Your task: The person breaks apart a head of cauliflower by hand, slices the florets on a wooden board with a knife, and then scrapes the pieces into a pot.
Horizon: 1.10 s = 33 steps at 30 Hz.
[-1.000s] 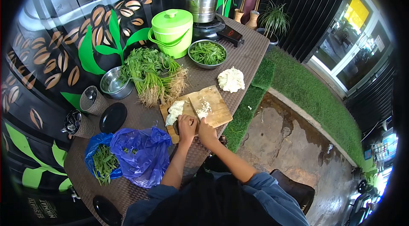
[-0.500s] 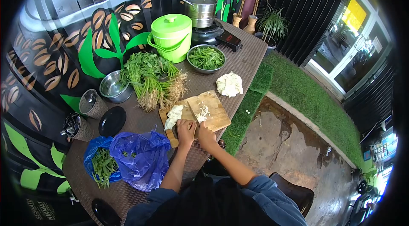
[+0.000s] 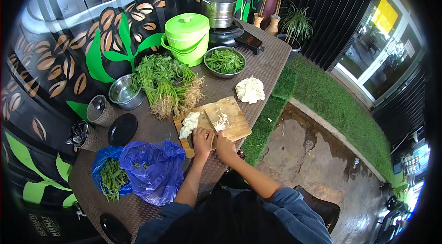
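My right hand (image 3: 226, 148) is closed around what appears to be a knife handle, its narrow blade (image 3: 210, 120) pointing away across the wooden cutting board (image 3: 237, 122). Close beside it, my left hand (image 3: 202, 142) rests on the board with curled fingers; whatever lies under them is hidden. Finely chopped white bits (image 3: 221, 121) are scattered to the right of the blade. A pale, crumpled, leafy-looking piece (image 3: 189, 124) lies on the board's left part, just beyond my left fingers. Past the board's far right corner sits a whitish, lumpy heap (image 3: 250, 90).
Behind the board lies a rooted bunch of greens (image 3: 168, 83), near a steel bowl of cut greens (image 3: 225, 62) and a lime-green bucket (image 3: 186, 39). A pot (image 3: 218, 10) stands on a stove. Blue plastic bags (image 3: 152, 170) and a black plate (image 3: 123, 129) are at left.
The whole view has shifted slightly. Both hands stay at nearly the same place on the board, and the food around them looks the same.
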Tool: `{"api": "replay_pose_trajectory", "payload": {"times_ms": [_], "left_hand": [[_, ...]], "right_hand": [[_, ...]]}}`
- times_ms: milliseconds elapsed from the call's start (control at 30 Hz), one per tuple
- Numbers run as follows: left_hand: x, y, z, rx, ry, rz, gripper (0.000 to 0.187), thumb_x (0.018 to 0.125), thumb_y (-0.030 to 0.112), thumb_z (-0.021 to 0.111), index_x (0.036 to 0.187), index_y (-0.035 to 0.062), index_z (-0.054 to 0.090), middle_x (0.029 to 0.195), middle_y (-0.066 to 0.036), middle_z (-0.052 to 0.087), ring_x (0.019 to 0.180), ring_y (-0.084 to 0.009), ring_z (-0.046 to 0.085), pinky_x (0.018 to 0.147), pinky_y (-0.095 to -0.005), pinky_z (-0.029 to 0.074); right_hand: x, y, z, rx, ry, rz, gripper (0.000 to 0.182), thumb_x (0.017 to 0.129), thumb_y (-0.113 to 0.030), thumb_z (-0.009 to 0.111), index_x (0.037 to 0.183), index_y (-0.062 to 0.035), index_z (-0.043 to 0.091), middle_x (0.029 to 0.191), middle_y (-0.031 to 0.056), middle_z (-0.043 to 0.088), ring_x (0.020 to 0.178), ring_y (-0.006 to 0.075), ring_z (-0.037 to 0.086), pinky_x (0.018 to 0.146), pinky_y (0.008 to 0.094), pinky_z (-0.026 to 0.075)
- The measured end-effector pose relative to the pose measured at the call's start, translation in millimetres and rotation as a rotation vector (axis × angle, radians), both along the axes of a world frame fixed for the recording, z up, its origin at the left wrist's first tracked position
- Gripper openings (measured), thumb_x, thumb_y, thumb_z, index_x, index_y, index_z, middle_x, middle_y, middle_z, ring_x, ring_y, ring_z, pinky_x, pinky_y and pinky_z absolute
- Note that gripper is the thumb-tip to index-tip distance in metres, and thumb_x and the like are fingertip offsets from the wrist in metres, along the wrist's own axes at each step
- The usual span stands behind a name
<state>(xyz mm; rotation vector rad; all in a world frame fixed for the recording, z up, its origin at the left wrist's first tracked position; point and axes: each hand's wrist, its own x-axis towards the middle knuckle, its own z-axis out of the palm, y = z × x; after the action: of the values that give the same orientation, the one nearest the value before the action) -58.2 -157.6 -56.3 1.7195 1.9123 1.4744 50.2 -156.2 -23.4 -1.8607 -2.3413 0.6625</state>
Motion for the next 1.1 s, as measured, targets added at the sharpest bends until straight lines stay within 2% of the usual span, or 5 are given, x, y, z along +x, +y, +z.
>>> {"api": "replay_pose_trajectory", "payload": {"times_ms": [667,767,967,1067,1100], "left_hand": [[-0.7,-0.7,-3.8,-0.002,0.024,-0.022,0.007,0.078,0.007,0.065,0.077,-0.0002,0.065,0.079,-0.013,0.057,0.086,-0.0312,0.053,0.076,-0.0395,0.043],[-0.1,-0.4,-1.4,-0.004,0.015,-0.013,0.006,0.077,0.006,0.065,0.078,0.0001,0.066,0.079,-0.013,0.058,0.086,-0.0309,0.053,0.076,-0.039,0.043],[0.1,1.2,-4.6,0.008,0.071,-0.004,0.006,0.076,0.006,0.065,0.08,0.0014,0.067,0.08,-0.012,0.059,0.087,-0.0301,0.053,0.078,-0.0379,0.044],[3.4,7.3,-4.6,0.01,0.174,-0.001,0.007,0.076,0.005,0.065,0.082,0.002,0.068,0.082,-0.011,0.062,0.088,-0.0297,0.053,0.079,-0.0379,0.043],[6.3,8.8,0.8,0.007,0.211,-0.007,0.008,0.076,0.006,0.065,0.083,0.0019,0.068,0.081,-0.011,0.063,0.086,-0.0299,0.054,0.078,-0.0389,0.044]], "right_hand": [[-6.1,9.7,-11.3,0.051,0.067,-0.068,0.029,0.083,-0.009,0.055,0.104,0.0017,0.039,0.082,0.0236,0.065,0.077,0.0388,0.067,0.064,0.0436,0.055],[4.5,20.8,-9.7,0.143,-0.016,0.038,0.016,0.09,-0.014,0.043,0.1,-0.0015,0.04,0.077,0.0219,0.066,0.075,0.0359,0.068,0.061,0.0424,0.056],[30.3,24.5,-24.8,0.136,-0.066,0.163,0.028,0.084,-0.011,0.055,0.104,0.0034,0.043,0.08,0.0262,0.063,0.072,0.0379,0.066,0.06,0.0455,0.054],[39.9,32.0,-27.6,0.255,0.157,0.124,0.028,0.086,-0.014,0.055,0.104,0.0042,0.042,0.068,0.0238,0.061,0.058,0.0327,0.065,0.049,0.0434,0.051],[44.6,33.9,-12.8,0.011,0.35,0.049,0.027,0.087,-0.015,0.052,0.102,0.0042,0.043,0.062,0.0211,0.06,0.049,0.0293,0.061,0.043,0.0405,0.048]]}}
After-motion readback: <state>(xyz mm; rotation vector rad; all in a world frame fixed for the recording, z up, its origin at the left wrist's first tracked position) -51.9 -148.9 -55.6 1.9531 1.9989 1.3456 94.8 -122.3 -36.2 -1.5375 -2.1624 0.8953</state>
